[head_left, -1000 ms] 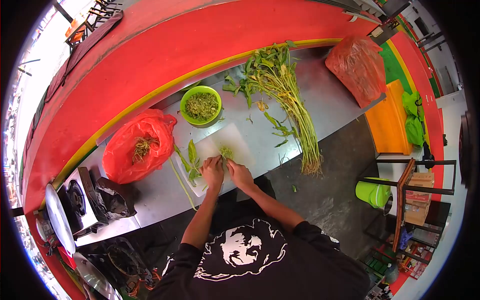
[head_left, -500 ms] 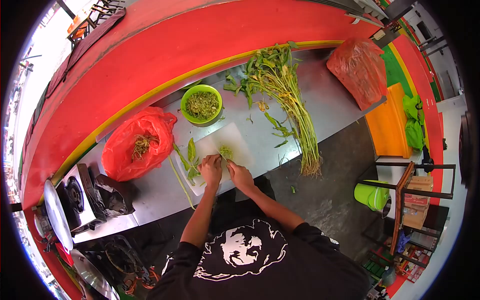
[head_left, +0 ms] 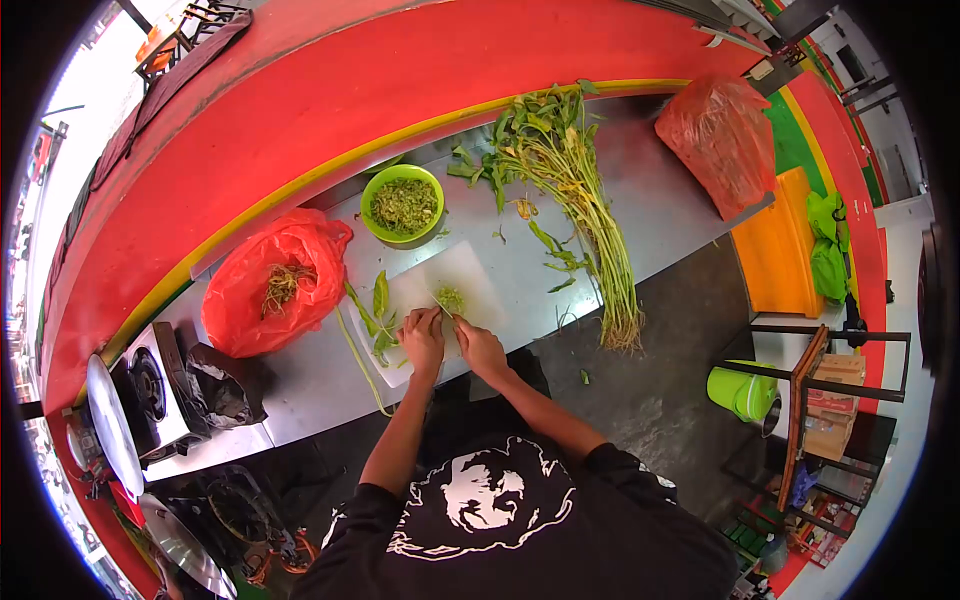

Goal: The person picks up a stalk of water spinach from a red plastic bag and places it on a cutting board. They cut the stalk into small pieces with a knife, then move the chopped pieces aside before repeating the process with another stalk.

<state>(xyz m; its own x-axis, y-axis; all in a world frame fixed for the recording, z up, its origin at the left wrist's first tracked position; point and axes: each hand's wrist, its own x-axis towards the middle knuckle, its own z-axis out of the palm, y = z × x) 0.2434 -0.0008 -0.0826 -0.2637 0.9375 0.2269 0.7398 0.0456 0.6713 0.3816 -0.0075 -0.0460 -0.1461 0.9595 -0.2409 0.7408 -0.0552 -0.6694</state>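
Note:
My left hand (head_left: 421, 338) is closed over green stems on the white cutting board (head_left: 466, 268), its fingertips hiding most of what they press. My right hand (head_left: 482, 350) grips a knife (head_left: 439, 302), whose thin blade shows beside the left fingers. Chopped green pieces (head_left: 452, 299) lie in a small heap right of the blade. Left of my left hand, leafy stems (head_left: 381, 315) rest across the board's edge, and one long stem (head_left: 360, 358) reaches toward the counter's front. A green bowl (head_left: 437, 178) behind the board holds more chopped greens.
A red plastic bag (head_left: 235, 305) holding roots stands left on the metal counter (head_left: 310, 385). To the right lies a large bunch of water spinach (head_left: 590, 230), roots over the front edge. Another red bag (head_left: 715, 140) sits far right; a gas stove (head_left: 160, 385) stands far left.
Both hands stay almost in place at the cutting board, with only a slight shift of the fingers and knife. The bowl, bags and bunch keep their places.

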